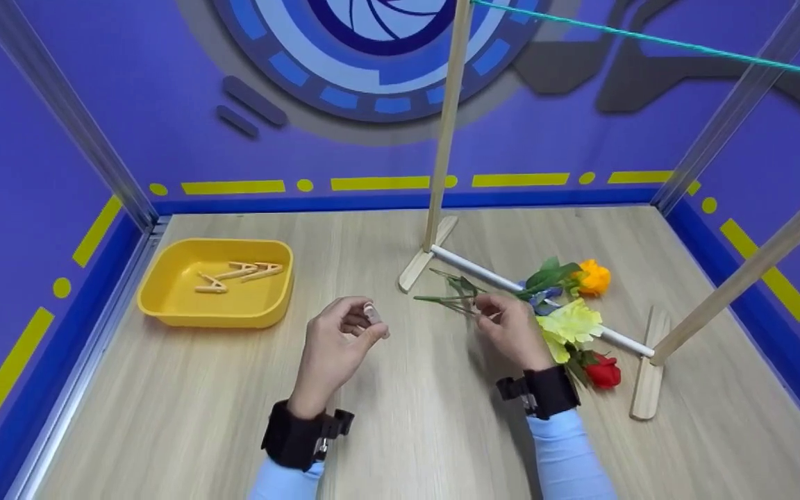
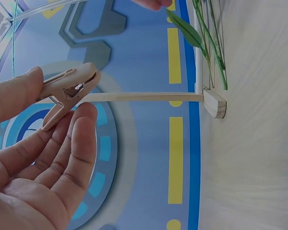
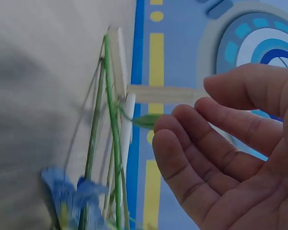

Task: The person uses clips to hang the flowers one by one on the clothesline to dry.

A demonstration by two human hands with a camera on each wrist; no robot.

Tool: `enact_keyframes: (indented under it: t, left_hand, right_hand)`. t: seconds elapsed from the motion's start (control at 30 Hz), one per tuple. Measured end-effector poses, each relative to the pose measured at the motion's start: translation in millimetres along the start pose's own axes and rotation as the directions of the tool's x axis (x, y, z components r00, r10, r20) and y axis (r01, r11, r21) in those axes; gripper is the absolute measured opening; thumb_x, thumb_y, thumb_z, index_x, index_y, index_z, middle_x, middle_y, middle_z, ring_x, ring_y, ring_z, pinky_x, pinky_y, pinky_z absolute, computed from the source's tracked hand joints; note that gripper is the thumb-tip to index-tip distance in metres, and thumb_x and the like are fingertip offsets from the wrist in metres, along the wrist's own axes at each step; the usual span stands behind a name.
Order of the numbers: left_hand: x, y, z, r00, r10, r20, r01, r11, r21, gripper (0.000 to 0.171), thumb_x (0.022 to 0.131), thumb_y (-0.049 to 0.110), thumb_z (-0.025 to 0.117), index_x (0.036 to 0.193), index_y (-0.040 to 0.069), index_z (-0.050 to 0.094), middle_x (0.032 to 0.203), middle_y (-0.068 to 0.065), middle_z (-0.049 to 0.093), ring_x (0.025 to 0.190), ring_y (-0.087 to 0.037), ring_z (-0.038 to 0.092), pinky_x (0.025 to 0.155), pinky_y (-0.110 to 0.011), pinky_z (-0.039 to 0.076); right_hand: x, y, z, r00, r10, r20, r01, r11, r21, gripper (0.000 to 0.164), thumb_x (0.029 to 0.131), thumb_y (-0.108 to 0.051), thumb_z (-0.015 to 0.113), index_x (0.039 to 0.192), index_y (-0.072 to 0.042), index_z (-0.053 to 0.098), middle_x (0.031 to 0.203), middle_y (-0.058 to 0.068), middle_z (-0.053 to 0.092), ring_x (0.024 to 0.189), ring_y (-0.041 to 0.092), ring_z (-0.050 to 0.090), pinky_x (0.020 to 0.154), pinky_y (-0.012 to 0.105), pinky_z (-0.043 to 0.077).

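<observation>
My left hand [image 1: 334, 351] pinches a wooden clothespin [image 2: 72, 84] between thumb and fingers, above the table left of the flowers. The right hand [image 1: 517, 333] hovers at the green stems [image 1: 442, 300], its fingers loosely bent and nothing between thumb and fingertips in the right wrist view. Several artificial flowers lie across a white rod [image 1: 476, 269]: an orange bloom [image 1: 593, 278], a pale yellow one [image 1: 572, 323], a red rose [image 1: 603, 371] and a blue flower [image 3: 69, 194]. Part of the bunch is hidden behind the right hand.
A yellow tub [image 1: 216, 319] with more clothespins [image 1: 212, 283] stands on the left. Two wooden posts, one at the back [image 1: 446, 132] and one at right [image 1: 747, 271], rise from wooden feet. A teal string [image 1: 650, 36] runs between them overhead. Purple walls enclose the table.
</observation>
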State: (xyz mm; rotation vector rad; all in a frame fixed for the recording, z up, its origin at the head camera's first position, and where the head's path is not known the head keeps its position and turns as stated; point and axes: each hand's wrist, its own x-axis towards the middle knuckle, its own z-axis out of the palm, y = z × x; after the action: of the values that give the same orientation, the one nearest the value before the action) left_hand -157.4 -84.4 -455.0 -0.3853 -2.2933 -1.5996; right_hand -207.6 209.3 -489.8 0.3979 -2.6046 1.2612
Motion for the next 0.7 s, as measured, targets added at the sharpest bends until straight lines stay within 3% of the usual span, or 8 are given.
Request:
enact_keyframes:
  t: [0.17,0.3,0.5,0.7]
  left_hand:
    - [-0.3,-0.7,-1.1,1.0,-0.004,0.002,0.004,1.0,-0.006,0.035,0.086,0.014,0.084,0.116,0.001,0.071,0.098,-0.005,0.069,0.086,-0.017,0.069,0.075,-0.03,0.059]
    - [-0.1,-1.8,-1.7,1.0,-0.004,-0.001,0.004,1.0,-0.015,0.034,0.086,0.013,0.085,0.115,0.001,0.071,0.097,-0.004,0.07,0.086,-0.017,0.069,0.075,-0.03,0.059]
    - [-0.2,-0.1,-2.2,1.0,-0.011,-0.004,0.011,1.0,-0.018,0.035,0.086,0.014,0.085,0.116,0.002,0.071,0.098,-0.003,0.07,0.086,-0.017,0.069,0.075,-0.03,0.059]
    - [0.2,-0.6,-2.0,1.0,-0.006,0.001,0.006,1.0,-0.021,0.034,0.087,0.014,0.084,0.116,0.002,0.071,0.098,-0.004,0.07,0.086,-0.017,0.069,0.075,-0.028,0.059]
  right_hand:
    - [-1.4,8.2,1.4,0.999,-0.009,-0.034,0.002,0.98,-0.197,0.025,0.08,0.011,0.071,0.104,0.007,0.074,0.093,0.019,0.072,0.083,0.031,0.068,0.075,0.048,0.058]
    - [-1.8,13.0,3.5,0.999,-0.009,-0.031,-0.001,0.957,-0.291,0.024,0.078,0.011,0.073,0.102,0.008,0.074,0.091,0.021,0.07,0.082,0.035,0.066,0.075,0.051,0.056]
    - [-0.5,18.1,6.8,0.997,-0.009,-0.077,-0.016,0.95,-0.313,0.021,0.081,0.01,0.072,0.102,0.009,0.073,0.096,0.023,0.069,0.085,0.038,0.068,0.075,0.052,0.057]
    - [1.0,25.3,13.0,0.993,0.015,-0.121,-0.054,0.944,-0.326,0.027,0.086,0.007,0.072,0.112,0.012,0.069,0.115,0.03,0.064,0.104,0.046,0.066,0.088,0.056,0.055]
